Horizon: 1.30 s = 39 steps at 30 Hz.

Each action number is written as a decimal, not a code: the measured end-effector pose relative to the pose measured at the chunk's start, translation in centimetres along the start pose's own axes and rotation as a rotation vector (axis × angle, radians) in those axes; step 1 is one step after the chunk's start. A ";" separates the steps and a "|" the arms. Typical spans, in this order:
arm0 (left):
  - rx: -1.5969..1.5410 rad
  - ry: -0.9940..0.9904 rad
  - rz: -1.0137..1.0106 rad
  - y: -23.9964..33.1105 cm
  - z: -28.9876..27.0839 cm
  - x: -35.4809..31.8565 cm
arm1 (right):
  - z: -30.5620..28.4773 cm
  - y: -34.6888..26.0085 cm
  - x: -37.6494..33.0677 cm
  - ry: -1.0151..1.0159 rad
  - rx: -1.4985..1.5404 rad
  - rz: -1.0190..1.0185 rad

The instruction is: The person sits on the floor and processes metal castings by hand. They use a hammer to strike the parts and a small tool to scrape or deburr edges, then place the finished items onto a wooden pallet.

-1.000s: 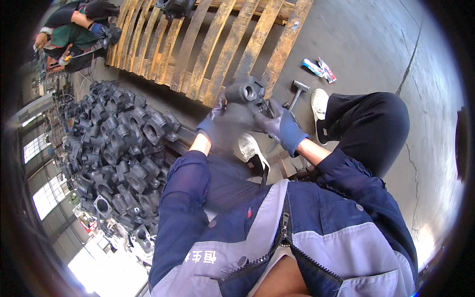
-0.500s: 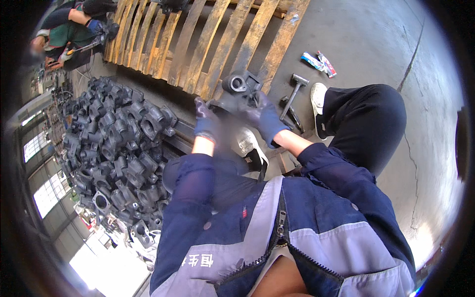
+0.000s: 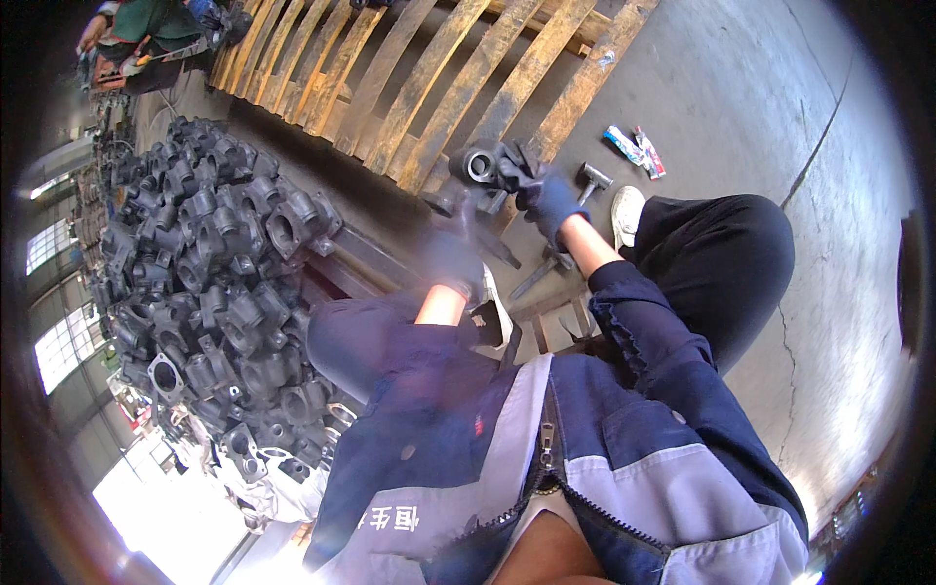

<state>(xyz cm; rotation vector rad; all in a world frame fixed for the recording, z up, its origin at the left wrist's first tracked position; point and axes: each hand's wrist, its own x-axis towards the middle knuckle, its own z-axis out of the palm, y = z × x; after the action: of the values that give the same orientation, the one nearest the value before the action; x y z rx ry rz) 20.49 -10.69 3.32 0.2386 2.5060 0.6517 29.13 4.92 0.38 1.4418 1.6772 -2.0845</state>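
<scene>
My right hand (image 3: pixel 549 203), in a dark blue glove, grips the right side of a dark metal casting (image 3: pixel 478 166) with a round bore. The casting is at the near edge of a wooden pallet; whether it rests there or is lifted I cannot tell. My left hand (image 3: pixel 451 255), gloved as well, is smeared by motion just below and left of the casting. Its fingers cannot be made out. A hammer (image 3: pixel 595 177) lies on the floor beyond my right wrist, its handle partly hidden by that hand.
To the left rises a large heap of similar dark castings (image 3: pixel 224 263). The slatted wooden pallet (image 3: pixel 429 93) lies ahead. Two small colourful packages (image 3: pixel 634 149) lie on the grey floor (image 3: pixel 721 107). Another person (image 3: pixel 156 34) crouches at the far left. My white shoe (image 3: pixel 627 214) stands near the hammer.
My left hand has come nearer and to the right, away from the casting's left side. My right hand has shifted slightly up and right, still at the casting. The view has tilted a little.
</scene>
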 end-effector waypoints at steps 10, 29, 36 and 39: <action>0.099 -0.005 -0.220 -0.4 2.7 1.7 | 0.4 1.8 2.0 0.111 -0.425 -0.240; -1.183 -0.383 -0.346 -1.0 -0.4 4.0 | -4.3 2.0 -1.4 0.233 0.291 0.117; -1.182 -0.316 -0.453 -2.5 -2.0 3.4 | -4.9 5.2 0.6 0.159 0.282 0.309; -1.210 -0.343 -0.438 -3.2 -1.5 4.5 | -5.2 13.4 5.9 0.224 -0.143 0.037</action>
<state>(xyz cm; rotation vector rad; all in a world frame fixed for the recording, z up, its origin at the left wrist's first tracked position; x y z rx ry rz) 15.78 -12.74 0.74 -0.5693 1.4057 1.5844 36.97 6.60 -12.98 1.6978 1.8191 -1.8000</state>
